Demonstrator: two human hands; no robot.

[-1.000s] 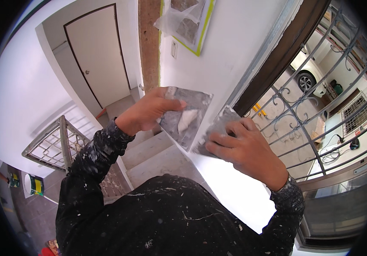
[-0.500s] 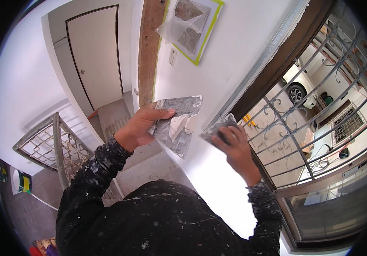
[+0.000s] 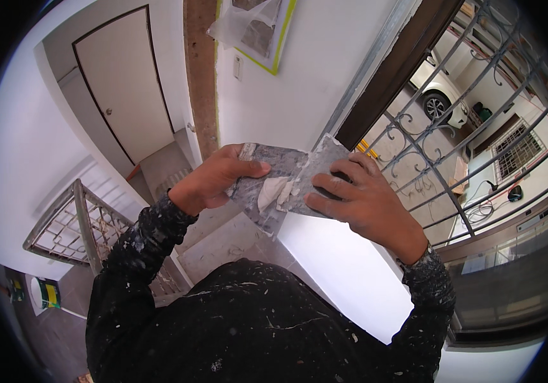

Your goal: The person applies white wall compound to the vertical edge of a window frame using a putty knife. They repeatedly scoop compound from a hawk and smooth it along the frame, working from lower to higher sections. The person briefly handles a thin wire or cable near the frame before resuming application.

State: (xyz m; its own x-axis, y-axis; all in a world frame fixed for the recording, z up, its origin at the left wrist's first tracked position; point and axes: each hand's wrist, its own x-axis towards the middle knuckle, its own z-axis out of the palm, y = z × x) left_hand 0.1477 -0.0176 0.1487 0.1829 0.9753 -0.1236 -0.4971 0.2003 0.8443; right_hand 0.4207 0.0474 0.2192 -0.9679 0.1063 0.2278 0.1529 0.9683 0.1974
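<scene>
My left hand (image 3: 220, 179) grips a square, putty-smeared grey plate (image 3: 273, 161) at its left edge, thumb on top. A lump of white putty (image 3: 267, 195) sits on the middle of that plate. My right hand (image 3: 357, 195) is closed on a second grey, putty-streaked scraper (image 3: 314, 163), fingers curled across it. That scraper's left edge overlaps the right part of the first plate, against the white putty.
Ahead are a white wall (image 3: 296, 83), a plastic-covered patch with green tape (image 3: 248, 32) and a timber strip (image 3: 200, 70). A stair railing (image 3: 82, 220) and bucket (image 3: 44, 292) stand left. A barred window (image 3: 436, 159) on the right shows a parked car (image 3: 440, 102).
Since half a second ago, my right hand and scraper have moved up and left, from beside the plate onto its putty. My left hand still holds the plate. The view has shifted slightly.
</scene>
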